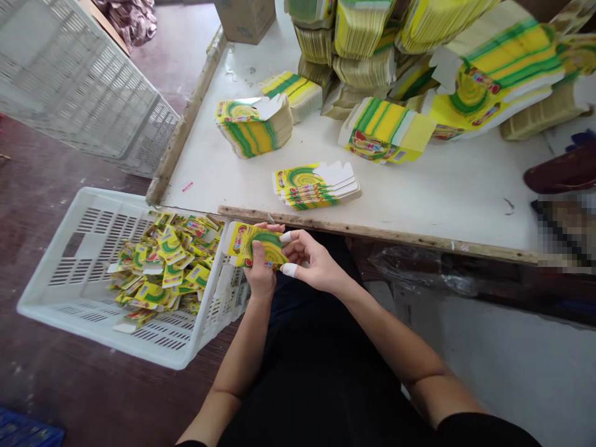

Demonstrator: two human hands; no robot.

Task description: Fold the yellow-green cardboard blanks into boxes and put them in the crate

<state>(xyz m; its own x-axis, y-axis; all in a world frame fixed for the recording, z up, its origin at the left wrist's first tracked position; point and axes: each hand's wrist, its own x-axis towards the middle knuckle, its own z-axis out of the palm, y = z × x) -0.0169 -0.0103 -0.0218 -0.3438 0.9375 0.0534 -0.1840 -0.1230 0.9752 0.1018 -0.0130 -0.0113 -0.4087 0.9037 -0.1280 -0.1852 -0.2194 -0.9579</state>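
Between my two hands, just in front of the table edge, is a small yellow and green printed carton (270, 246). My left hand (261, 273) grips it from below, thumb pressed on its printed face. At the carton's right end, my right hand (311, 261) has white-wrapped thumb and forefinger tips closing on its edges. A white flap sticks out at the carton's left end. On the table ahead lies a fanned stack of flat cartons (316, 185). Left of my hands, a white plastic crate (60, 304) holds a heap of similar cartons (172, 254).
The white table (442, 198) has a raised wooden edge strip (395, 234). Bundles of flat cartons (363, 37) are piled at the back, with more stacks (256, 127) nearer. Stacked white crates (84, 74) stand at left; a brown cardboard box (246, 18) sits at the far corner.
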